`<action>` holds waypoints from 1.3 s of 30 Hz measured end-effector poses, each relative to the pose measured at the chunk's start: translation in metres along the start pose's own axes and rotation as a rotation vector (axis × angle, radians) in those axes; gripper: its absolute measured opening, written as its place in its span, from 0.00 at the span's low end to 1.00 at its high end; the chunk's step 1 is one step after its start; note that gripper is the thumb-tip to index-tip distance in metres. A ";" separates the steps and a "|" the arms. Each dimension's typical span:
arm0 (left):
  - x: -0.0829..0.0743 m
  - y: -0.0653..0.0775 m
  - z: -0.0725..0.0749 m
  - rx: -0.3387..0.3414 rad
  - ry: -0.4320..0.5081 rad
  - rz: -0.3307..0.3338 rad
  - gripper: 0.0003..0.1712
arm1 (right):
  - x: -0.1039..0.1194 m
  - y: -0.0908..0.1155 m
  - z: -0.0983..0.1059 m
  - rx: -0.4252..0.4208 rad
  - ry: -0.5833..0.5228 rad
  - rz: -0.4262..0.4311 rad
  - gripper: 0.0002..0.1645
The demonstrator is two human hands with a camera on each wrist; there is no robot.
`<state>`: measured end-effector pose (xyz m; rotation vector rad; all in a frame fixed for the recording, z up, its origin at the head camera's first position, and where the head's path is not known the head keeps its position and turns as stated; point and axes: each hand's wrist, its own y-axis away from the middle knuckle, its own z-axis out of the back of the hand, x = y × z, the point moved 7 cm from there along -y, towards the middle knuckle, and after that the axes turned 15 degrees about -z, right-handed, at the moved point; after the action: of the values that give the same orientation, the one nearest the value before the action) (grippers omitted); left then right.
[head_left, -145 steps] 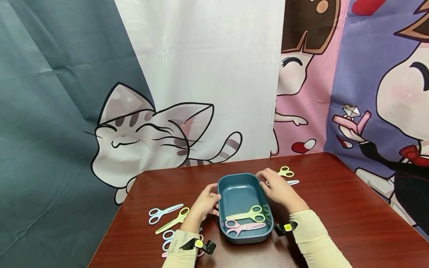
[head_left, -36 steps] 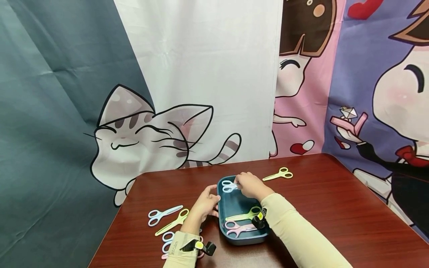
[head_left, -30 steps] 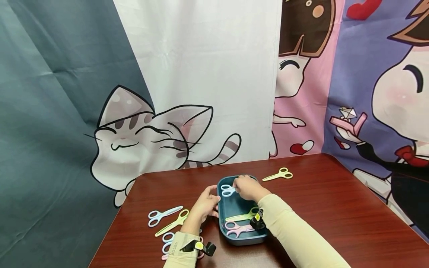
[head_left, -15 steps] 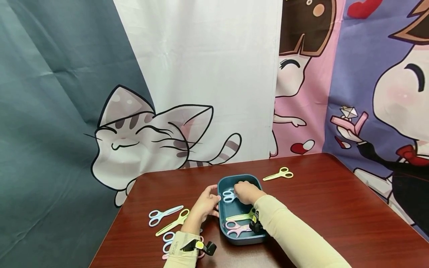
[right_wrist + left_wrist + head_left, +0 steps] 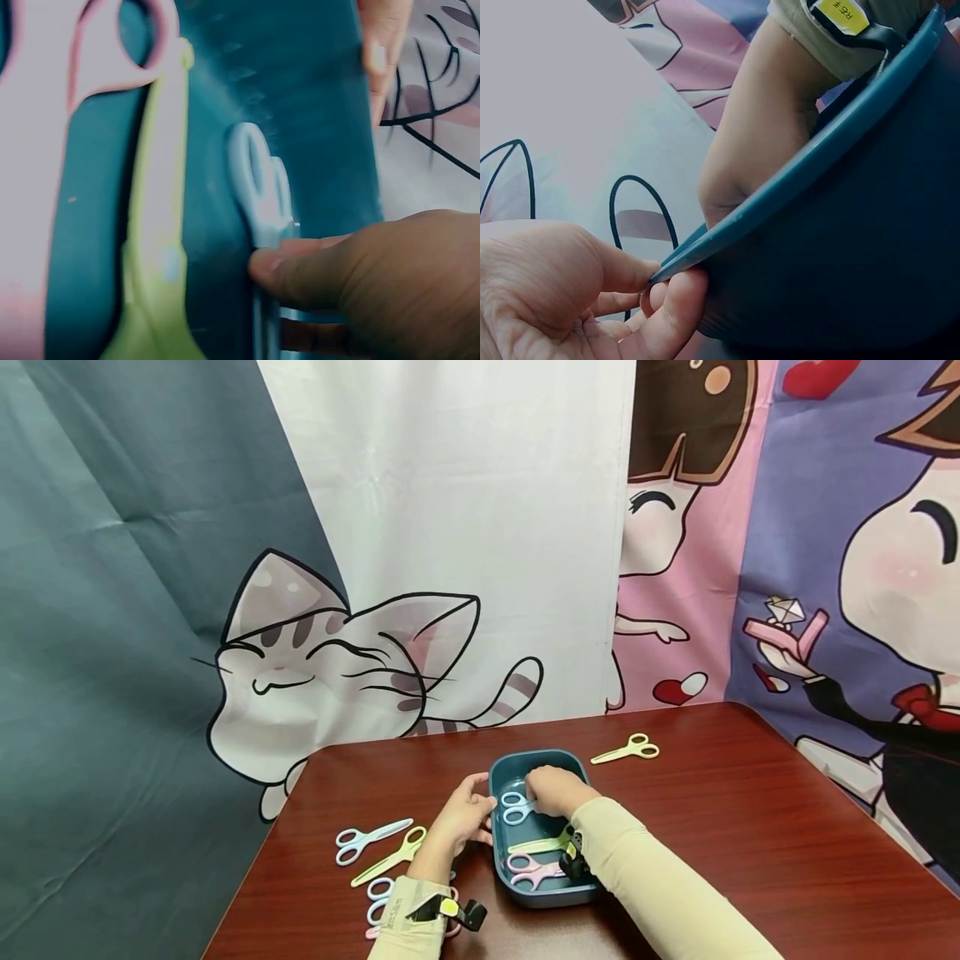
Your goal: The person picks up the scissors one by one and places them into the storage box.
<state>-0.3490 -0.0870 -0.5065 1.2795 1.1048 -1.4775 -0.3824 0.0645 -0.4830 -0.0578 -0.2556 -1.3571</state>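
Note:
A dark teal tray [image 5: 546, 900] stands on the table with its long side pointing away from me. My left hand [image 5: 462, 817] pinches its left rim between thumb and fingers, as the left wrist view shows [image 5: 622, 300]. Inside the tray, my right hand [image 5: 557, 790] pinches light blue scissors [image 5: 516, 808] near the pivot; the handle loops point left. In the right wrist view the blue scissors [image 5: 259, 180] are tilted beside green scissors [image 5: 159, 225]. Pink scissors [image 5: 531, 870] and those green scissors [image 5: 534, 845] lie at the tray's near end, partly hidden by the right wrist camera.
Yellow-green scissors [image 5: 628, 749] lie on the table right of the tray. Left of it lie blue scissors [image 5: 371, 840], green scissors [image 5: 392, 858] and more blue and pink scissors [image 5: 379, 900] partly under the left forearm. A printed cloth [image 5: 480, 527] hangs behind the table [image 5: 720, 827].
My right hand has taken the blue scissors from the table right of the tray, carried them into the tray and lowered them toward the green pair. The left hand keeps its grip.

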 end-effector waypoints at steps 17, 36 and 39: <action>-0.002 -0.001 -0.002 -0.006 -0.007 -0.002 0.31 | -0.007 0.005 -0.004 0.155 -0.050 -0.024 0.13; -0.002 0.001 -0.002 -0.009 -0.003 0.006 0.31 | -0.007 0.008 -0.006 0.201 -0.075 -0.020 0.14; -0.001 0.001 -0.001 -0.009 -0.005 0.002 0.31 | -0.007 0.009 -0.006 0.212 -0.088 -0.034 0.14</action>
<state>-0.3476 -0.0857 -0.5052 1.2699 1.1055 -1.4715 -0.3743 0.0715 -0.4893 0.0644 -0.4746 -1.3558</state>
